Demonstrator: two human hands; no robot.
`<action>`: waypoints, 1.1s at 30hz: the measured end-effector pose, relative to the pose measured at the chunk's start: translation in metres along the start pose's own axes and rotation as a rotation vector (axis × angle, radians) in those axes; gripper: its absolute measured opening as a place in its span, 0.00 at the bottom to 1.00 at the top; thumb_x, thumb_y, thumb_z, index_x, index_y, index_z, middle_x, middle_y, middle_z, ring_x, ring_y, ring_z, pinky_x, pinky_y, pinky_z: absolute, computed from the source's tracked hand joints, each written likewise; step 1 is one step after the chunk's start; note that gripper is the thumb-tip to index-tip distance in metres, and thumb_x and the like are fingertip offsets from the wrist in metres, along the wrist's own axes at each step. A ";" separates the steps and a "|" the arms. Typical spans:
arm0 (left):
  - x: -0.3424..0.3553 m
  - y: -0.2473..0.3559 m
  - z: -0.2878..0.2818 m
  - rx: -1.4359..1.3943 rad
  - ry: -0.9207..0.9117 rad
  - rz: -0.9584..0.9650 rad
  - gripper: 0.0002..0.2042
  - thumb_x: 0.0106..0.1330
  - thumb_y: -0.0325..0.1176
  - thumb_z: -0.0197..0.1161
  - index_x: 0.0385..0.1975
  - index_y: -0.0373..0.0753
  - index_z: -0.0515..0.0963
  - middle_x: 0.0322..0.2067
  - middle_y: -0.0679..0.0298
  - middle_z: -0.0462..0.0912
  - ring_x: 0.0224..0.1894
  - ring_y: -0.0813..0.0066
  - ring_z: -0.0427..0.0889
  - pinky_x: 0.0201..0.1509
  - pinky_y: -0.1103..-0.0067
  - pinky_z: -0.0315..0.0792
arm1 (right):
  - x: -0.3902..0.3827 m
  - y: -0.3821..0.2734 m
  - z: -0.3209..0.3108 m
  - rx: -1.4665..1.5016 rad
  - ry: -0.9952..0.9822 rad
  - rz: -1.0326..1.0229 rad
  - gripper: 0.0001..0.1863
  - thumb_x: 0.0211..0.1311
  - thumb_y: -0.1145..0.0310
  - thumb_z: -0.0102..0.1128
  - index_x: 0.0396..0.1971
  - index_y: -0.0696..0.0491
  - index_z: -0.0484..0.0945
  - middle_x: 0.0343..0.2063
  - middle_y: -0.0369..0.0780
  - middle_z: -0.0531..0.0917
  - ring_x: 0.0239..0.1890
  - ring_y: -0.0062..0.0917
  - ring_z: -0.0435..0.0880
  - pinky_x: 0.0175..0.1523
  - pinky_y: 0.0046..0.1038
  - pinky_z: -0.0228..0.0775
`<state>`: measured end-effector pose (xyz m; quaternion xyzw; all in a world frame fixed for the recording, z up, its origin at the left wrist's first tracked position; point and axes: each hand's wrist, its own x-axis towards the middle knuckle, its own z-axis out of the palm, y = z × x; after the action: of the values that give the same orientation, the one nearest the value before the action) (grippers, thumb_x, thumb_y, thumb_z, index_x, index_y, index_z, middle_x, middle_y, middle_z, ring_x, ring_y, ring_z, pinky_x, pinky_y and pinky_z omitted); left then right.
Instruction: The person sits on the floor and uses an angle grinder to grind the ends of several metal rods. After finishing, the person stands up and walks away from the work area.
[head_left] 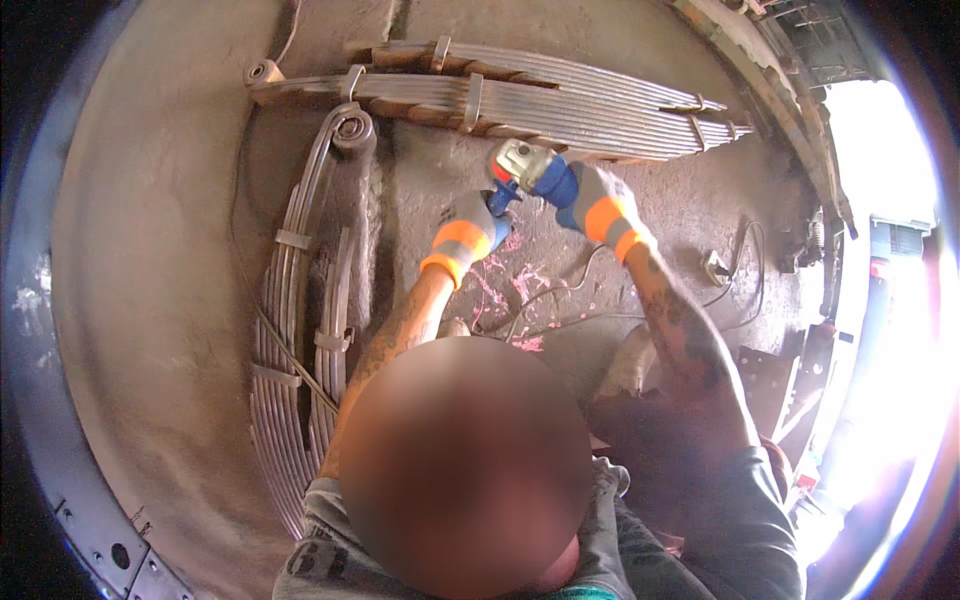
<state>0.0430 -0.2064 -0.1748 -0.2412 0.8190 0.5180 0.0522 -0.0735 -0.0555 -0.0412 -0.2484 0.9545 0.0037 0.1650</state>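
Observation:
An angle grinder [522, 166] with a pale metal head, blue parts and a red-orange piece is held above the concrete floor [450, 160]. My right hand [595, 205], in a grey, blue and orange glove, is closed round its body. My left hand [465, 230], in a matching glove, is closed on its blue side handle. Just beyond the grinder lie stacked leaf springs [570, 95] with metal clamps. Another leaf-spring pack [295, 330] with a rolled eye lies lengthwise to the left of my left arm.
A cable [565, 287] crosses the floor beside pink flecks. A small fitting [716, 268] lies to the right among cable loops. Metal parts [785, 380] stand at the lower right, beside a bright opening. A long rusty steel piece [760, 90] runs along the upper right.

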 end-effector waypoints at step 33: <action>0.039 0.194 -0.009 1.848 -0.460 0.603 0.08 0.67 0.34 0.63 0.37 0.47 0.90 0.36 0.64 0.92 0.40 0.68 0.91 0.38 0.69 0.82 | -0.034 -0.113 0.173 2.376 0.057 0.555 0.25 0.44 0.72 0.79 0.45 0.55 0.79 0.34 0.35 0.84 0.30 0.22 0.83 0.35 0.29 0.80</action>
<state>-0.0770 -0.1606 -0.0239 0.2181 0.8974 -0.2968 0.2431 0.0623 -0.1234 -0.1857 0.2693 0.3879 -0.8417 0.2620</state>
